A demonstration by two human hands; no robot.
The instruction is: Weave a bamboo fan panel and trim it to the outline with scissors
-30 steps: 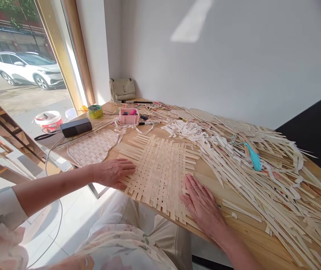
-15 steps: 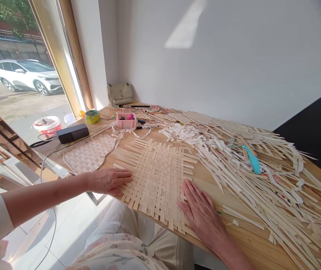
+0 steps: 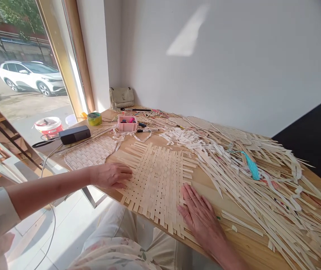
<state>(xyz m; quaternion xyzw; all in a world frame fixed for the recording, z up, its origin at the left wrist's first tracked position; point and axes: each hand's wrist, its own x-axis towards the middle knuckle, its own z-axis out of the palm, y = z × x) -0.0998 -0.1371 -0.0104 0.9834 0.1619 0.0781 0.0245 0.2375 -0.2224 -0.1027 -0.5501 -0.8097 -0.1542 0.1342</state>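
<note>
A square mat woven of pale flat strips [image 3: 157, 180] lies on the wooden table [image 3: 247, 243] in front of me. My left hand [image 3: 112, 175] rests on the mat's left edge, fingers stretched out and pressing on the strip ends. My right hand [image 3: 201, 213] lies flat on the mat's lower right corner, fingers spread. Neither hand holds anything.
A smaller woven piece [image 3: 91, 152] lies left of the mat. A large heap of loose strips [image 3: 261, 176] with a teal tassel [image 3: 252, 165] covers the table's right side. Further back: a black box [image 3: 74, 134], tape roll [image 3: 94, 118], pink tray [image 3: 127, 123], beige handbag [image 3: 121, 97].
Both hands stay flat on the mat; the left hand has slid slightly along its edge. The view has shifted a little.
</note>
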